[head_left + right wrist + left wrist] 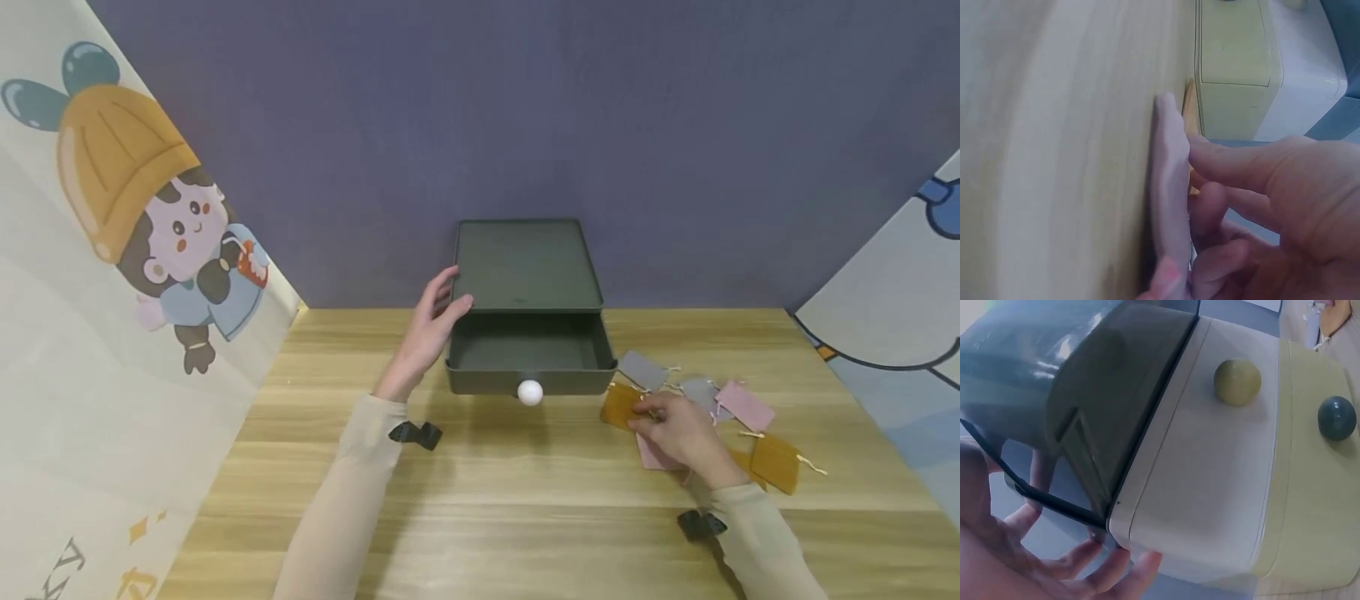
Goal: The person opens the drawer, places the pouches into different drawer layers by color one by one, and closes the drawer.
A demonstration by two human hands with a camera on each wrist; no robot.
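A small cabinet has its dark green top drawer [531, 382] pulled out, with a white knob [530, 392] in front; the visible inside is bare. My left hand [423, 337] rests against the cabinet's left side, fingers spread and thumb at the top edge. Over a group of pouches, my right hand [678, 433] pinches the right edge of a mustard drawstring pouch [619, 406], which lies close to the table. A pink pouch [1169, 187] lies partly under that hand. In the left wrist view, a white drawer [1210, 450] and a pale yellow drawer [1310, 481] are closed.
Around the right hand lie a grey pouch [642, 370], another pink pouch [746, 406] and another mustard pouch [776, 463]. The wooden table [525, 517] meets a blue-grey back panel [525, 125]. Printed side panels stand left and right.
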